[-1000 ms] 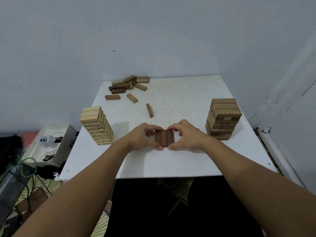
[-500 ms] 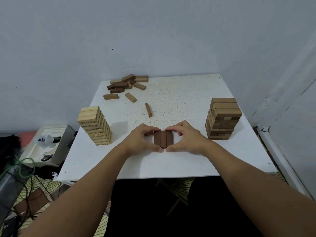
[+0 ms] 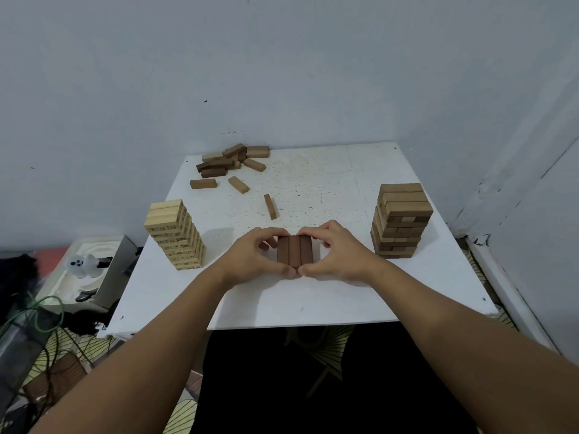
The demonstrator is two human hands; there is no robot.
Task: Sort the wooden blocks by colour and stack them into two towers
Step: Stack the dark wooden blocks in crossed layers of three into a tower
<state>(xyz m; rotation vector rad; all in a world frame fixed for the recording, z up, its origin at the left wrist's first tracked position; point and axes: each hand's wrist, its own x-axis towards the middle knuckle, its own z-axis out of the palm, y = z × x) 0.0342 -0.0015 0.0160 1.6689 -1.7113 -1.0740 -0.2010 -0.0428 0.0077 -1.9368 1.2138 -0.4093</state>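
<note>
Near the front middle of the white square tabletop (image 3: 313, 296), three dark brown wooden blocks (image 3: 294, 253) lie flat, side by side and touching, with their long sides running near to far. The left hand (image 3: 254, 257) curls round the left side of this row and the right hand (image 3: 336, 255) round the right side; on each, the thumb lies along the near ends and the fingers hook over the far ends, and the two thumb tips almost meet at the near middle. Compared with a second ago the hands and the row sit in the same spot and the same grip, and only the view has shifted slightly. On the left of the table stands a tall tower of pale yellow wooden blocks (image 3: 175, 234), and on the right a shorter, wider tower of mid-brown wooden blocks (image 3: 401, 220). At the far left lies a loose heap of brown wooden blocks (image 3: 230, 161), with three more brown blocks scattered singly between it and the hands, the nearest (image 3: 270, 206) lying just beyond them. Neither tower nor the heap has changed.
</note>
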